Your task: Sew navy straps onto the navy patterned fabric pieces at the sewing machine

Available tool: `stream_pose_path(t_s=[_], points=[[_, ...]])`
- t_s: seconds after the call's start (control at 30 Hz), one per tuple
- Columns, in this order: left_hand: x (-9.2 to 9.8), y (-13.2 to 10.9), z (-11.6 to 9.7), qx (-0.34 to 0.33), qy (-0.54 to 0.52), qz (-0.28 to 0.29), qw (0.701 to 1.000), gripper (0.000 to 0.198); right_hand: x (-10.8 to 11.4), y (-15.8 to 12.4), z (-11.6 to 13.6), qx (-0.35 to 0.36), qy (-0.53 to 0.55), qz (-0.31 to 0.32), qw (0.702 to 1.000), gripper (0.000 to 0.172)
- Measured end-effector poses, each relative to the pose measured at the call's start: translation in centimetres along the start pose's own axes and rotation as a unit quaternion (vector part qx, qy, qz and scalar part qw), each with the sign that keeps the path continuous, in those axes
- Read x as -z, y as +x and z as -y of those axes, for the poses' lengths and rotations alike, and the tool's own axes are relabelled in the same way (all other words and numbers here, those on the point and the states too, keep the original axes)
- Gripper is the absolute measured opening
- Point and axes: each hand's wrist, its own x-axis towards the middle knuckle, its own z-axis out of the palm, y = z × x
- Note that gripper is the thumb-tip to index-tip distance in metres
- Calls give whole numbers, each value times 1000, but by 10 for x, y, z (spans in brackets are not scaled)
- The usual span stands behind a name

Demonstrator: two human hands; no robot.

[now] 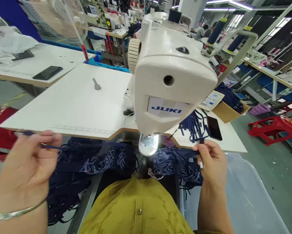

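Observation:
A navy bra [121, 160] with a lighter leaf pattern stretches across in front of me, below the sewing machine head. My left hand [26, 165], with a bangle at the wrist, pinches one of its navy straps [70, 147] at the far left. At the right, my right hand [212, 162] is closed on the other strap end, between thumb and fingers. A small white-tipped object [201, 165] shows under the right fingers; its kind is unclear. The lit needle area of the sewing machine [175, 74] sits between the two cups.
More navy garments [65, 191] hang below left. On the table [87, 104] lie a grey spoon-shaped piece [96, 84], navy straps [194, 125] and a phone [214, 128]. A cardboard box [230, 110] stands behind. A translucent bin [245, 195] is at right, red stools [274, 128] beyond.

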Motion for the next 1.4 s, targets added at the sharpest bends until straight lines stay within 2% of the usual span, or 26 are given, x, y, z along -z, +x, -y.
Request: stream_pose_path(t_s=[0.07,0.1,0.13,0.17,0.2,0.27,0.4,0.57,0.73,0.83,0.9,1.0,1.07,1.13,1.27,1.4], points=[[-27,-29,-2,55,-7,75,996,20,-15,-14,2,32,-71,69,995,14],[-40,-45,0,82,0,131,988,20,-23,-22,3,56,-103,105,988,11],[-51,-62,3,123,35,244,961,19,-31,-28,4,85,-129,139,978,7],[-61,-78,7,136,68,344,926,20,-38,-34,6,117,-148,170,967,5],[-70,-92,11,130,97,406,900,24,-45,-39,7,150,-159,195,956,6],[-83,-112,18,93,160,465,866,26,-57,-46,9,207,-170,231,935,10],[-97,-126,21,38,212,465,859,29,-65,-53,9,282,-185,237,911,16],[-100,-129,20,-51,247,446,859,26,-67,-57,7,339,-230,220,885,20],[-96,-136,26,-169,281,404,854,18,-72,-59,6,383,-302,165,857,19],[-97,-137,28,-217,297,386,846,15,-76,-61,6,410,-348,135,832,16],[-97,-137,28,-252,314,387,830,14,-78,-62,6,419,-375,129,817,17],[-94,-134,31,-347,333,414,773,17,-80,-62,6,418,-401,121,806,18],[-91,-133,34,-420,343,431,721,22,-81,-61,6,403,-395,127,816,18],[-88,-132,36,-472,358,425,685,27,-81,-60,5,364,-364,160,842,18],[-84,-133,39,-531,380,372,659,30,-78,-57,5,271,-258,279,885,27],[-86,-134,38,-529,410,370,644,29,-69,-53,10,165,-199,332,907,36]])
